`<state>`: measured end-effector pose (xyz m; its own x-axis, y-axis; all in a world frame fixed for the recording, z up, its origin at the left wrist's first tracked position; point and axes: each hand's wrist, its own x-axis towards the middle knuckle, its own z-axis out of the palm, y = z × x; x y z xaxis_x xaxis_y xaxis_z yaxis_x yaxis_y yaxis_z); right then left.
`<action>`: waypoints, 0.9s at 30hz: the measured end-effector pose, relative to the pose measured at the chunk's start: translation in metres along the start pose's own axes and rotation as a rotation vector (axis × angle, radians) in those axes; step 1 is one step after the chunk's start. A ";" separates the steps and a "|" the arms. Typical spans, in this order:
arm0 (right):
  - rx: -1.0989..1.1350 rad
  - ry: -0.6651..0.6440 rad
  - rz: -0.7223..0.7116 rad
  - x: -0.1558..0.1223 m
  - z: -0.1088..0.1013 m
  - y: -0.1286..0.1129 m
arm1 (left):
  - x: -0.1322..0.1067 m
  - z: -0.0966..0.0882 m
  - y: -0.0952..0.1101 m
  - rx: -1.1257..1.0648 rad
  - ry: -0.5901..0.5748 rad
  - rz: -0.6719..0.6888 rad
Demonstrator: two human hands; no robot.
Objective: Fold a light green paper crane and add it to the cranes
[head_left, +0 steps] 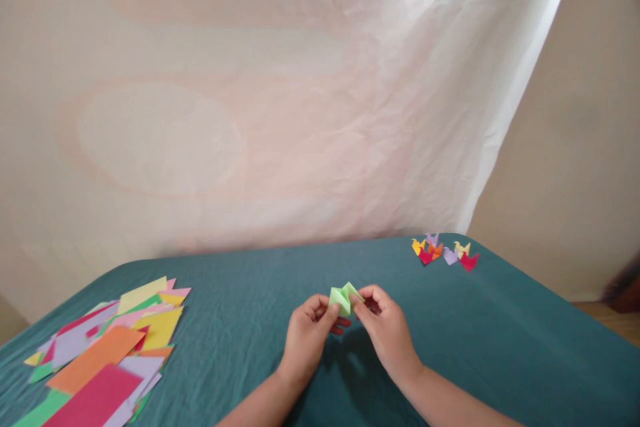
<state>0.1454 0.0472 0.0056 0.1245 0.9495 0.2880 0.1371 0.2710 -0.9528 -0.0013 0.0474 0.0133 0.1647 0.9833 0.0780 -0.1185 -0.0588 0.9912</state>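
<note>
A small folded piece of light green origami paper is held up just above the table, pinched between both hands. My left hand grips its left side between thumb and fingers, the lower fingertips showing beneath it. On the other side, my right hand pinches the right corner between thumb and forefinger. The paper has raised points at its top left and top right with a crease dipping between them. Part of its edges lies hidden under the thumbs.
A spread pile of coloured paper sheets lies at the table's left. Several small folded paper birds in yellow, purple, orange and red stand at the far right corner. A dark green cloth covers the table; a pale sheet hangs behind it.
</note>
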 end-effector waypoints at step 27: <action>-0.029 -0.122 -0.125 0.001 -0.002 -0.001 | 0.002 -0.001 -0.001 -0.009 -0.040 0.008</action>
<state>0.1472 0.0471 0.0069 -0.0156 0.9212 0.3887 0.1730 0.3853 -0.9064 -0.0016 0.0497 0.0122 0.2023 0.9751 0.0906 -0.1286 -0.0653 0.9895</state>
